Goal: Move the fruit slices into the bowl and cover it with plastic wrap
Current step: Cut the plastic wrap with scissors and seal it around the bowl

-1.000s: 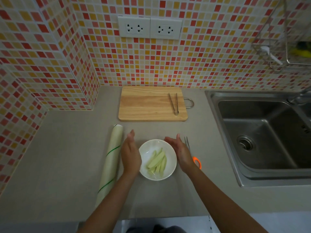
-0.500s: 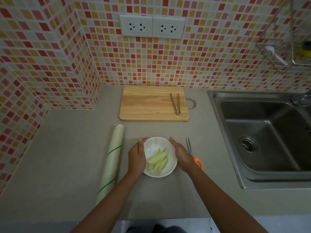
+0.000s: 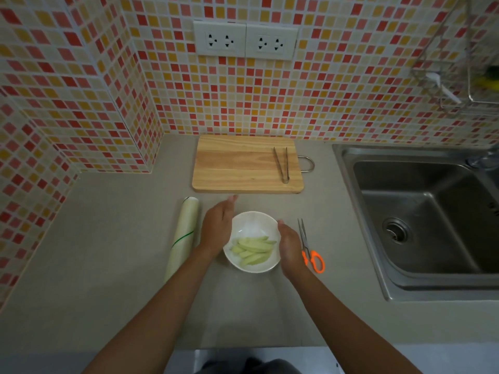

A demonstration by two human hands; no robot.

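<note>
The bowl [image 3: 252, 228] with fruit slices [image 3: 252, 249] sits just before the cutting board [image 3: 247, 164]. The left hand [image 3: 217, 228], fingers spread flat, and the right hand [image 3: 290, 245], fingers together, flank its rim, gripping nothing.

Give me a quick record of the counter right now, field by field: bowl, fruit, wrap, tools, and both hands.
bowl: white bowl on the counter, between the hands
fruit slices: pale green fruit slices, all in the bowl
plastic wrap: roll lying left of the bowl
cutting board: cutting board behind the bowl, no fruit on it
tongs: tongs on the board's right side
scissors: orange-handled scissors right of the bowl
left hand: left hand open, at the bowl's left edge
right hand: right hand open, at the bowl's right edge
</note>
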